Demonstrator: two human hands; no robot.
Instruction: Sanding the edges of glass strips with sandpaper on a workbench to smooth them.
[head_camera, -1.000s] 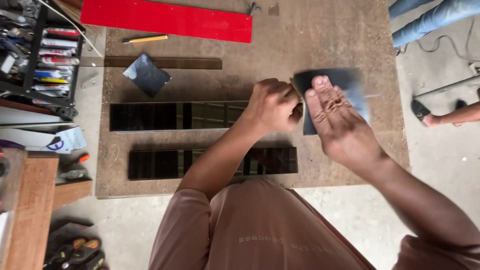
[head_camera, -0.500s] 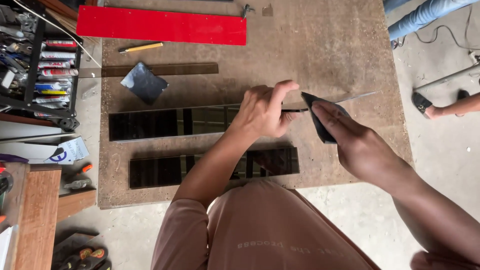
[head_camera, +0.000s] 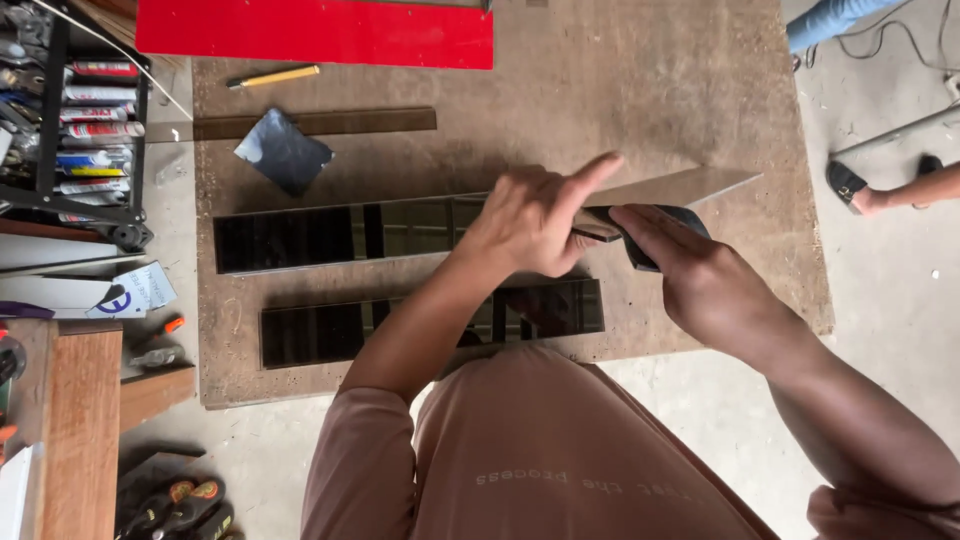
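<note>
Both hands have changed since a second ago: then the right hand lay open-palmed over a dark sheet, and now it is curled round it, while the long strip has come up off the board on one end.

Largest in view is the brown work board (head_camera: 600, 90), with a red panel (head_camera: 315, 32) along its far edge and a second dark glass strip (head_camera: 330, 332) lying flat near the person's body. Across the middle runs the long dark glass strip (head_camera: 300, 238), its long axis left to right; its right end rises clear of the board and shows pale where it catches light.

At about mid-length the left hand (head_camera: 530, 225) closes over the strip, thumb and fingers pinching its edge, forefinger stretched out along it toward the right. Just beside it, touching the strip's near edge from the right, the right hand (head_camera: 710, 285) grips a small dark abrasive sheet (head_camera: 650, 235) folded in its fingers. A loose dark square (head_camera: 283, 150) lies well apart, upper left.
</note>
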